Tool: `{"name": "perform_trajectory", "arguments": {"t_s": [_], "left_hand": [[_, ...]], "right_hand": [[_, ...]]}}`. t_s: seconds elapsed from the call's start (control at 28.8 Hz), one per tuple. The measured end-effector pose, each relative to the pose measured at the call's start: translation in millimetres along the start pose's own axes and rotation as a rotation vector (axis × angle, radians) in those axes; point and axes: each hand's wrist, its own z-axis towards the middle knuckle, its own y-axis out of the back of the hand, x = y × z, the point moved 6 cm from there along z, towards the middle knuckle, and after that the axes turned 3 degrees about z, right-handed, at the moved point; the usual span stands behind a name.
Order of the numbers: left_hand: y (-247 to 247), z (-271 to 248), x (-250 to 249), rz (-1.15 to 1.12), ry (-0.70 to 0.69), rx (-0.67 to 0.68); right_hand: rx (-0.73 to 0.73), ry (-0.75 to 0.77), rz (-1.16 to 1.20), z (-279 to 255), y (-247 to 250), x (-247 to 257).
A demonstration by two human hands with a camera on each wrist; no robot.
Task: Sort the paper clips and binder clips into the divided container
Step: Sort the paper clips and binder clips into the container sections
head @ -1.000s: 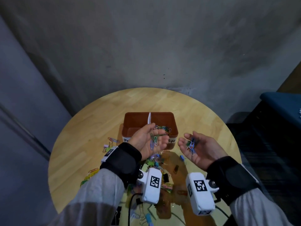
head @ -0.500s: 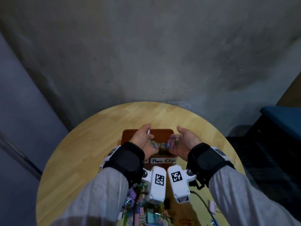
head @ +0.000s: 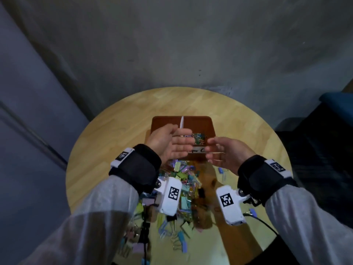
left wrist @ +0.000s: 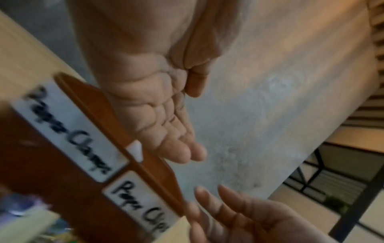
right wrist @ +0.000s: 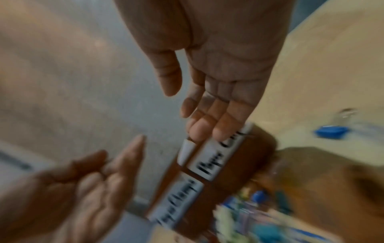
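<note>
The brown divided container (head: pixel 194 118) stands mid-table with a white divider (head: pixel 181 122). Coloured paper clips (head: pixel 199 138) lie in its right compartment; my left hand hides most of the left compartment. My left hand (head: pixel 177 143) hovers over the container's near-left part, fingers straight, palm empty. My right hand (head: pixel 219 152) hovers at the near-right corner, also open and empty, with the palms facing each other. In the left wrist view the front labels read "Paper Clamps" (left wrist: pixel 68 131) and "Paper Clips" (left wrist: pixel 141 205). A mixed pile of clips (head: pixel 183 180) lies below my wrists.
The round wooden table (head: pixel 114 134) stands against a grey wall. A blue binder clip (right wrist: pixel 330 131) lies apart, right of the container. More binder clips (head: pixel 177 240) are scattered toward the near edge. A dark blue seat (head: pixel 338 102) is at the right.
One second ago each hand held paper clips. Both hands went over the container's right compartment and now hang open and empty at its near side.
</note>
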Motion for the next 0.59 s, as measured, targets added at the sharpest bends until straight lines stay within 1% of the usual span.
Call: {"name": "perform_trajectory", "arguments": {"t_s": [0.07, 0.17, 0.24, 0.28, 0.35, 0.45, 0.59], "left_hand": [[16, -11, 14, 0.135, 0.001, -0.069], [32, -23, 39, 0.337, 0.046, -0.156], [37, -30, 56, 0.488, 0.059, -0.167], [36, -32, 62, 0.588, 0.045, -0.164], [31, -34, 70, 0.823, -0.025, -0.159], [21, -34, 71, 1.132, -0.109, -0.218], [8, -22, 73, 1.385, -0.149, -0.179]], "right_hand": [[-0.047, 0.016, -0.185, -6, 5, -20], [-0.084, 0.061, -0.531, -12, 5, -50], [-0.074, 0.102, -0.752, -12, -1, -65], [-0.072, 0.121, -0.867, -10, -5, -70], [-0.106, 0.160, -1.076, -3, -10, -73], [-0.169, 0.190, -1.238, 2, -19, -67], [-0.145, 0.161, -1.466, 8, -27, -71]]}}
